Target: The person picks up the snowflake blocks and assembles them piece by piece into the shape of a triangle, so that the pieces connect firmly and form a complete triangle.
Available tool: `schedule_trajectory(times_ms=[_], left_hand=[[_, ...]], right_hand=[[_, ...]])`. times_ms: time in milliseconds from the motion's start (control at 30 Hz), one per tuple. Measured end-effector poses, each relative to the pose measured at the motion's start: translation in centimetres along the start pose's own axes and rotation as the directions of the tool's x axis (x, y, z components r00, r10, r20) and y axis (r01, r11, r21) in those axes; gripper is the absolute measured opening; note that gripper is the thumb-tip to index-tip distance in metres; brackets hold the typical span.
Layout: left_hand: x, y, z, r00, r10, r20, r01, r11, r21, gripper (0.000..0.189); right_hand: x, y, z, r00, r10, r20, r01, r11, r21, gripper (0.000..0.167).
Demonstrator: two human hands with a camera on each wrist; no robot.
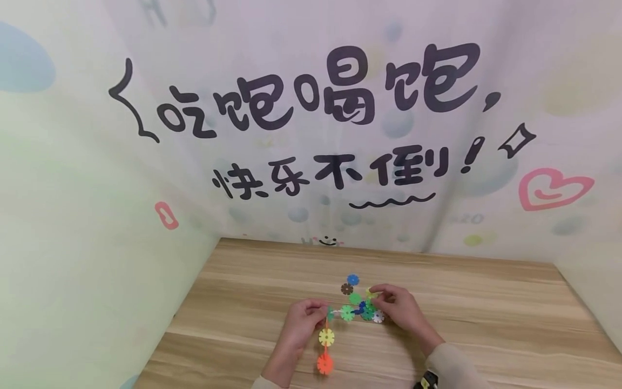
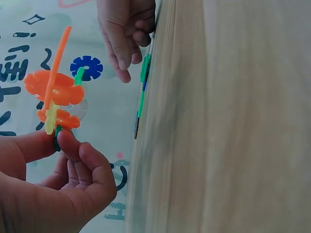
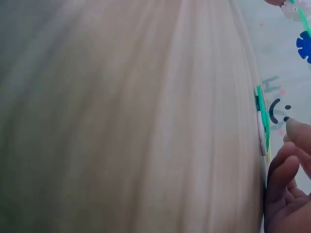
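A chain of interlocked notched plastic discs hangs from my left hand point(image 1: 303, 321), whose thumb and fingertips pinch a dark green disc point(image 2: 58, 139). A yellow disc point(image 1: 326, 337) and an orange disc point(image 1: 325, 364) run toward me, while a light green disc point(image 1: 347, 312) and a blue disc point(image 2: 86, 68) extend toward the right. My right hand point(image 1: 400, 305) hovers low over loose discs on the table, its fingers loosely bent and nothing visible between them in the left wrist view. Beside its fingertips are a yellow disc point(image 1: 371, 293) and a white disc point(image 1: 378, 315).
Farther back on the wooden table point(image 1: 233, 302) lie a blue disc point(image 1: 353, 280), a brown disc point(image 1: 347, 289) and a green disc point(image 1: 355, 298). A printed curtain point(image 1: 301, 216) with dark lettering rises behind the table, and pale walls stand at the sides.
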State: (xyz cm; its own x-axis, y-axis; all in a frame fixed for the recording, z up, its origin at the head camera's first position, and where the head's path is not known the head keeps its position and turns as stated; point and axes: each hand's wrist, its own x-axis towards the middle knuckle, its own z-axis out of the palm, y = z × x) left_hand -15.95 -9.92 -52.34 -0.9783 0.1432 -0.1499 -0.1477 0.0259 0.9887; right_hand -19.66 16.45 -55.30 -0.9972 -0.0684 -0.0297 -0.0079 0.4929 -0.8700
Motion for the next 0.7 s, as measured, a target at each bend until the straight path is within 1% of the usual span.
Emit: schedule_trajectory(times_ms=[100, 200, 333, 400, 567, 700], left_hand=[[-0.13, 0.19, 0.08, 1.0, -0.01, 0.001, 0.01, 1.0, -0.009, 0.022], [-0.45, 0.27, 0.03, 1.0, -0.022, 0.007, 0.022, 1.0, -0.018, 0.023], [-0.65, -0.02, -0.16, 0.999, -0.034, 0.012, 0.034, 0.999, -0.024, 0.023], [-0.65, -0.08, -0.16, 0.999, -0.034, 0.011, 0.034, 0.999, -0.028, 0.022], [-0.62, 0.41, -0.07, 1.0, -0.028, 0.008, 0.029, 0.999, -0.034, 0.024], [-0.54, 0.68, 0.02, 0.999, -0.04, 0.015, 0.041, 0.998, -0.041, 0.024]], right_hand=[[0.04, 0.11, 0.04, 1.0, -0.014, -0.002, 0.014, 0.999, -0.045, 0.022], [-0.13, 0.3, 0.22, 0.999, -0.043, 0.013, 0.044, 0.994, -0.097, 0.022], [-0.4, 0.32, 0.76, 0.997, -0.077, 0.02, 0.08, 0.978, -0.193, 0.02], [-0.44, 0.32, 0.94, 0.997, -0.082, 0.009, 0.082, 0.97, -0.229, 0.019], [-0.36, 0.13, 0.77, 0.996, -0.082, -0.015, 0.076, 0.968, -0.237, 0.018], [-0.5, 0.08, 0.63, 0.997, -0.07, -0.027, 0.061, 0.97, -0.235, 0.019]])
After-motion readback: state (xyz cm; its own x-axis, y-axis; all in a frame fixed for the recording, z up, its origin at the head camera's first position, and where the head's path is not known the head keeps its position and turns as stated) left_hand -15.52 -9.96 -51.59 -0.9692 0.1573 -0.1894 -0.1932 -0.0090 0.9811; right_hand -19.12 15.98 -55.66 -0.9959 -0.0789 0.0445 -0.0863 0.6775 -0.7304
